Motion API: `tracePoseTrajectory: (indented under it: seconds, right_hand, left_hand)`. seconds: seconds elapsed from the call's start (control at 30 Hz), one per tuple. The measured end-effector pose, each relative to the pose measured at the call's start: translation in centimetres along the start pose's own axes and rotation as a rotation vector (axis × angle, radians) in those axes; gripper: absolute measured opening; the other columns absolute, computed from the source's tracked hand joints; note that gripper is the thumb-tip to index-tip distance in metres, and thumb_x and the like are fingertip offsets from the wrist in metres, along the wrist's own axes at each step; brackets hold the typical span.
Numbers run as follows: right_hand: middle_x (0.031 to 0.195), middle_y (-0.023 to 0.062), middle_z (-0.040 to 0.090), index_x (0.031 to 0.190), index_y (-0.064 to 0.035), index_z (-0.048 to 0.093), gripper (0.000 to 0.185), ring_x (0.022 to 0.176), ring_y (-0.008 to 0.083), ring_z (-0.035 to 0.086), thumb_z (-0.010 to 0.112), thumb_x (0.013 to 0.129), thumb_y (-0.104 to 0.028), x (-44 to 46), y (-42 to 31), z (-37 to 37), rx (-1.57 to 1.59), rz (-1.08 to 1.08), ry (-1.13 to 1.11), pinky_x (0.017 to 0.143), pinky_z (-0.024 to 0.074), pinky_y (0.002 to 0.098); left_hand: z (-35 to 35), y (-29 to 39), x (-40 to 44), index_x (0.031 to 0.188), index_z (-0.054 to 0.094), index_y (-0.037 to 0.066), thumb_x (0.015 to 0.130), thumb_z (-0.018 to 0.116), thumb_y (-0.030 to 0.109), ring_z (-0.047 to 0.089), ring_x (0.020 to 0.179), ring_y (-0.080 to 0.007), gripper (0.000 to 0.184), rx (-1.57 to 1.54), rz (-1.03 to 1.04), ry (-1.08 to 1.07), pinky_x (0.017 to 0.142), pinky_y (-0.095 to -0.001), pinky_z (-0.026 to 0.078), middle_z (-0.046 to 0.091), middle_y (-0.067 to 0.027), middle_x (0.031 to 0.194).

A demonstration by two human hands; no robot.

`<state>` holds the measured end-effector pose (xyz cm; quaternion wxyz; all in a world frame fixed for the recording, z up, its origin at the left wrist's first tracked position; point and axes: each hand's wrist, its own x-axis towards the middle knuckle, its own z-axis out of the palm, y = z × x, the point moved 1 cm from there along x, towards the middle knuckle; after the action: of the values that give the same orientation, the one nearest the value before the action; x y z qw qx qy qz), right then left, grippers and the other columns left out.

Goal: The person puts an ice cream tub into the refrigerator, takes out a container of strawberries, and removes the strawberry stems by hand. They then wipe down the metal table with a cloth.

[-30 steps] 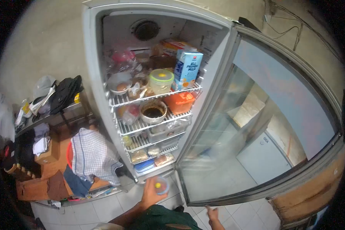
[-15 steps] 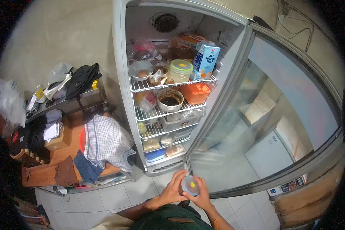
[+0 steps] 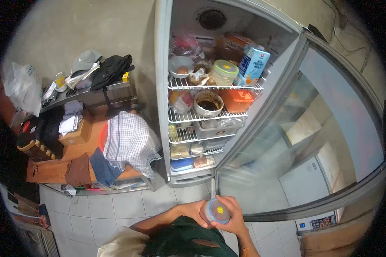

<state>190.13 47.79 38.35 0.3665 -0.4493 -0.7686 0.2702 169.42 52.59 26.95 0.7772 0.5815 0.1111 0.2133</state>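
Both hands in use on jar (image 3: 216, 212). Jar is held approx. upright, low in front of the fridge (image 3: 162, 98), near the bottom edge of the fridge's door (image 3: 283, 213); actual gap to door can't be judged. L hand (image 3: 194, 212) is curled round one side, R hand (image 3: 233, 213) round the opposite side; neither is spread wide, some fingers hidden.

Handling recs (judgement only): jar body s/b gripped below the rim, w/ load shared btwn hands. Lid (image 3: 213, 207) shouldn't be used as the lifting pt. Light, even squeeze is advised, since wall stiffness is unknown. Jar s/b kept level and clear of the door edge; a knock there could cost the grip.

Looks: small, round, see-thru lid w/ pale blue rim, yellow button (image 3: 220, 210) approx. mid-lid. Brownish-pink contents are seen thru it; type n/a. Sides mostly covered by fingers, so fill lvl can't be told.
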Motion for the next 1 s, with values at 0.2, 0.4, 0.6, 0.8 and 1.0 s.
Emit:
tracePoseTrajectory:
  seconds: [0.2,0.4,0.6,0.8,1.0]
  right_hand:
    - [0.144,0.0161,0.061,0.145,-0.0074,0.065,0.087,0.131,0.0371,0.059,0.095,0.069,-0.036,2.3,-4.7,-2.1,0.274,-0.112,-0.275,0.112,0.0454,0.0482]
    - [0.148,0.0229,0.059,0.143,0.0023,0.063,0.087,0.136,0.0365,0.057,0.085,0.076,-0.049,2.9,-4.8,-2.3,0.516,-0.278,-0.182,0.116,0.0418,0.0495]
    - [0.142,0.0208,0.061,0.150,0.0109,0.046,0.103,0.137,0.0322,0.059,0.063,0.090,-0.071,2.0,-2.1,-3.9,0.978,0.253,0.371,0.114,0.0463,0.0460]
    - [0.125,0.0100,0.066,0.136,0.0015,0.056,0.060,0.127,0.0196,0.061,0.052,0.107,-0.051,0.5,0.1,-3.1,0.907,0.440,0.304,0.107,0.0469,0.0346]
    - [0.110,0.0021,0.060,0.126,-0.0032,0.057,0.046,0.108,0.0097,0.053,0.043,0.115,-0.045,0.5,-0.1,-2.9,0.599,0.445,0.104,0.097,0.0427,0.0262]
  left_hand:
    - [-0.5,1.3,-0.1,0.147,0.053,-0.003,0.061,0.102,0.013,0.061,0.131,-0.0238,0.100,-0.525,-0.105,-0.402,0.117,-0.0390,0.044,0.066,-0.0153,0.140]
    - [-1.5,0.1,-0.9,0.148,0.050,-0.007,0.052,0.107,0.012,0.059,0.134,-0.0263,0.113,-0.562,-0.075,-0.567,0.118,-0.0419,0.042,0.062,-0.0188,0.144]
    - [1.6,10.2,0.9,0.141,0.060,0.003,0.049,0.107,0.029,0.049,0.143,-0.0250,0.107,0.152,0.080,-0.228,0.119,-0.0402,0.040,0.055,-0.0156,0.148]
    - [1.5,10.9,2.1,0.139,0.062,0.004,0.054,0.104,0.026,0.030,0.156,-0.0380,0.097,0.501,0.445,0.297,0.122,-0.0485,0.036,0.039,-0.0220,0.158]
    - [2.3,9.9,2.8,0.138,0.060,0.003,0.054,0.103,0.023,0.045,0.143,-0.0351,0.097,0.587,0.360,0.286,0.118,-0.0450,0.040,0.050,-0.0189,0.148]
